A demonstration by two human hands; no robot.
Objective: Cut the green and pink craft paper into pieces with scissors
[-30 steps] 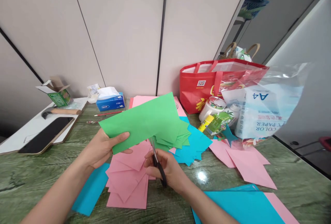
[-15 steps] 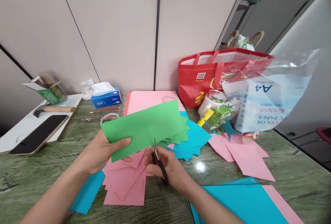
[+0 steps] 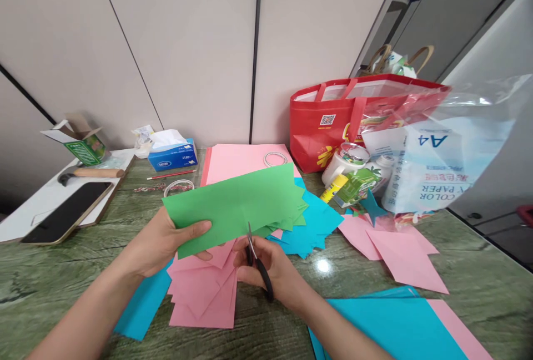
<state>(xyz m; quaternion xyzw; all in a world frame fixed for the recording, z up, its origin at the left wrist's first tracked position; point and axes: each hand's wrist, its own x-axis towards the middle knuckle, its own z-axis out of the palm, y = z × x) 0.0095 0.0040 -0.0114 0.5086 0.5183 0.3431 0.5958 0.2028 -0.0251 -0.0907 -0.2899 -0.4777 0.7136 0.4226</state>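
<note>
Green sheet (image 3: 233,207): raised above the surface (image 3: 283,326), its long sides slanting up to the right, one smooth piece.
Left hand (image 3: 156,246): holding the sheet by its left end, thumb on the front, fingers behind.
Right hand (image 3: 272,268): fingers closed around the black handles of the scissors (image 3: 262,274).
Scissors: at the sheet's lower edge, right of its middle; one blade shows in front of the green, the tip pointing up, how far the two blades stand apart I cannot tell.
Pink pile (image 3: 202,293): below the sheet, loosely fanned, between the two forearms.
Blue strip (image 3: 144,307): on the surface left of the pink pile, partly under the left forearm.
Green pieces (image 3: 300,213): past the sheet's right end, lying on blue pieces (image 3: 322,221).
Back of the surface: a pink sheet (image 3: 241,155) with a ring on it, and left of that a blue tissue box (image 3: 172,159) with a red pencil (image 3: 171,174) in front.
Far left: a hammer (image 3: 97,173) and a phone (image 3: 66,213) near an open box (image 3: 87,149).
Right side: a red bag (image 3: 308,132), a yellow glue stick (image 3: 334,188) and a clear A4 paper packet (image 3: 433,177).
Front right: blue sheets (image 3: 387,326) over pink.
</note>
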